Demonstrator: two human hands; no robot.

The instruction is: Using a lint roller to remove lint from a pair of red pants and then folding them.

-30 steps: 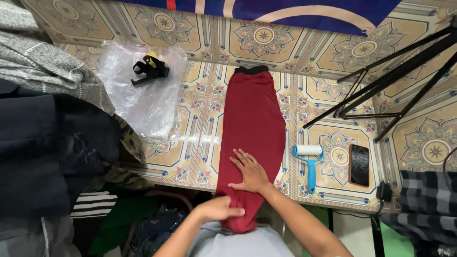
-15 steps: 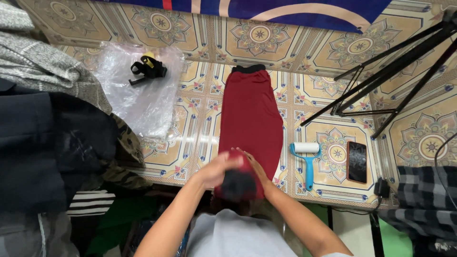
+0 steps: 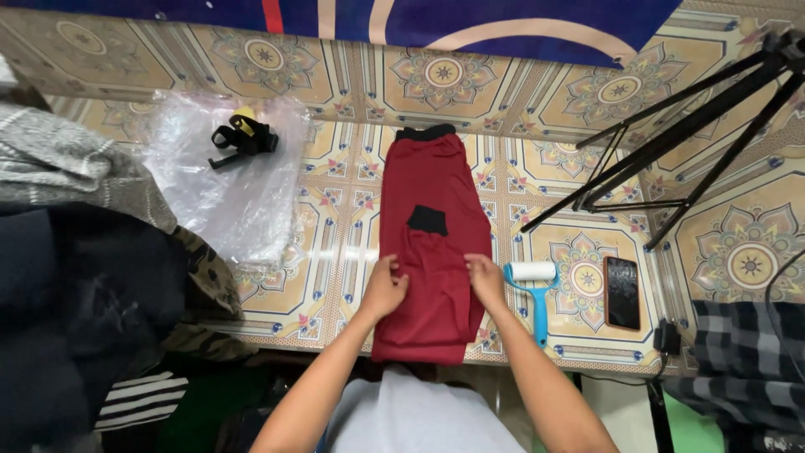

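dark red garment point(image 3: 436, 243) laid lengthways on the patterned tile surface point(image 3: 335, 277), black waistband at the far end, near end folded up onto itself, small black patch showing about the middle. left hand point(image 3: 384, 289) pinching the left edge of the folded layer, fingers curled on the cloth. right hand point(image 3: 486, 279) gripping the right edge of the same fold, fingers bent down over it. both forearms reaching in from the bottom of the head view, over a pale grey shirt.

just right of the garment and the right hand: blue-handled lint roller point(image 3: 535, 294) with a white roll, flat on the tiles. further right: dark phone point(image 3: 622, 292) lying face up. beyond that, black tripod legs point(image 3: 671, 159) spread across the upper right. checked cloth point(image 3: 738, 352) at the lower right corner.

left of the garment, well apart: clear plastic bag point(image 3: 235, 201), crumpled, with a black strap clip point(image 3: 243, 138) resting on its far part. far left: heap of dark and grey clothes point(image 3: 84, 277), a striped piece at its lower edge.
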